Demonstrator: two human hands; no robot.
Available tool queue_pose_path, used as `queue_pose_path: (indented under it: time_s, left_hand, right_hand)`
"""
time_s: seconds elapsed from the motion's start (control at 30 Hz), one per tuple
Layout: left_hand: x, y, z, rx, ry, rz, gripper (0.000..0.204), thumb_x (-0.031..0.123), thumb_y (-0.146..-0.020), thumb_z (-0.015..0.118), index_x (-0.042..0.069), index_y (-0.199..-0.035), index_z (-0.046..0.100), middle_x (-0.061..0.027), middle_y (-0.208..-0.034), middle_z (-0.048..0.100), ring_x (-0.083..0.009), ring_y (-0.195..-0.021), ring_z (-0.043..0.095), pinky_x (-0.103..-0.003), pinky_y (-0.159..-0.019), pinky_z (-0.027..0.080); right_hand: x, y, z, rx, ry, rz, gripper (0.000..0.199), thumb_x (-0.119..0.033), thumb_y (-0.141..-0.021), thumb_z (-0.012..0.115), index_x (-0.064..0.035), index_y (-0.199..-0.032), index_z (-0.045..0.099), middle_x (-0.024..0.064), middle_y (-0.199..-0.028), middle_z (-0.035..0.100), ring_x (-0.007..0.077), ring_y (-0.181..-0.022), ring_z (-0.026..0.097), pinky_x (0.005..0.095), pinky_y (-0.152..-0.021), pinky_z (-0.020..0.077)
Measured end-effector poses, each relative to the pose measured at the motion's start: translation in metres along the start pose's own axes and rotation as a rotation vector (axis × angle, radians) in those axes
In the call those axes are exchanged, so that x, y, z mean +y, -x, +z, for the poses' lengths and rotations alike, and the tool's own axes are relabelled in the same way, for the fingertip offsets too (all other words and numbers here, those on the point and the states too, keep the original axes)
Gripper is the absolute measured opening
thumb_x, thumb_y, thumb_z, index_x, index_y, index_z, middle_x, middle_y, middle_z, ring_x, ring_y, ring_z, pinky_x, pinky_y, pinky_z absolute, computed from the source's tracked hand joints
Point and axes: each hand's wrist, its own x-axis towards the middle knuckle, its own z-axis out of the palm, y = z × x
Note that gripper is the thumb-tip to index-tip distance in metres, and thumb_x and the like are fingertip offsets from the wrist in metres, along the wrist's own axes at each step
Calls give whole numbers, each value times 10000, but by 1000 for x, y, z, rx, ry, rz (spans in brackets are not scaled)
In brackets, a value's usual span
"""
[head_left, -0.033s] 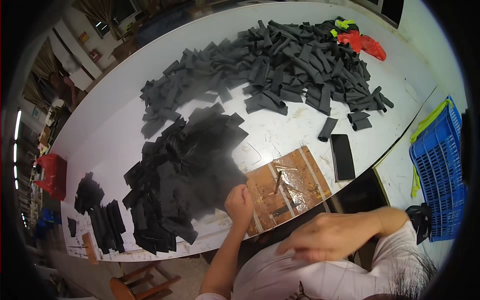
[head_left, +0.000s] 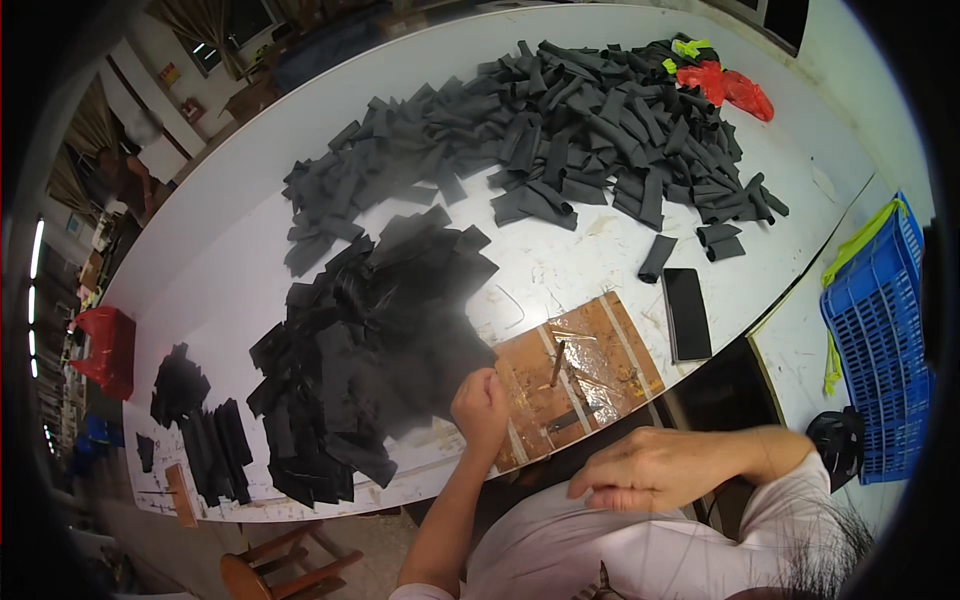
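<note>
My left hand [head_left: 481, 408] is closed in a fist at the left edge of a brown wooden board [head_left: 525, 365]; anything inside it is hidden. Just beyond that fist spreads a loose heap of flat black fabric pieces [head_left: 340, 380]. A thin dark peg [head_left: 557, 364] stands up from the board, which has pale strips and shiny clear tape on it. My right hand [head_left: 655, 468] hovers before my torso, below the table edge. Its fingers are loosely bent and apart from the thumb, with nothing visible in them.
A big pile of rolled dark grey fabric tubes [head_left: 590, 120] covers the table's far side, with a red plastic bag [head_left: 745, 95] beside it. A black phone [head_left: 685, 315] lies right of the board. A blue crate [head_left: 875, 350] stands at right, a wooden stool [head_left: 245, 578] below left.
My right hand has shifted slightly to the right and is less blurred. The left fist and the fabric heaps stay where they were.
</note>
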Motion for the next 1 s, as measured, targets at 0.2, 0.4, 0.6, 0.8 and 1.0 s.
queue_pose_path:
  time_s: [0.2, 0.4, 0.6, 0.8, 1.0]
  left_hand:
    - [14, -38, 6, 34, 6, 146, 56, 6, -725, 533, 4, -778, 550, -112, -650, 514, -222, -546, 511, -296, -505, 401]
    - [22, -76, 14, 79, -214, 229, 104, -1, -685, 531, 5, -788, 535, -129, -745, 503, -292, -696, 512, -361, -604, 419]
    - [4, -46, 6, 190, -352, 16, 202, 98, -702, 573, 3, -873, 522, -157, -833, 500, -316, -788, 508, -385, -684, 414]
    - [-21, -74, -7, 100, -569, -212, 283, 201, -725, 613, 10, -923, 546, -158, -860, 521, -313, -778, 525, -404, -656, 436]
    - [-25, -52, -28, 131, 109, -302, 164, 100, -689, 650, -21, -782, 589, -99, -678, 580, -173, -610, 558, -305, -583, 437]
  right_hand:
    - [29, 41, 28, 233, -163, 307, 183, -151, -830, 513, 2, -921, 552, 127, -779, 607, 253, -715, 601, 314, -628, 463]
    - [43, 49, 45, 313, -310, 441, 168, -128, -820, 539, 6, -916, 567, 80, -746, 616, 142, -683, 594, 258, -622, 459]
    - [65, 41, 58, 292, -316, 459, 149, -113, -803, 534, 7, -885, 565, 100, -740, 621, 175, -693, 606, 275, -627, 458]
    - [70, 12, 54, 234, -242, 415, 175, -152, -807, 518, -1, -883, 564, 133, -726, 609, 247, -674, 599, 316, -624, 458]
    - [71, -25, 41, 339, -159, 403, 133, -107, -782, 508, 12, -824, 549, 162, -755, 580, 269, -718, 583, 338, -626, 447]
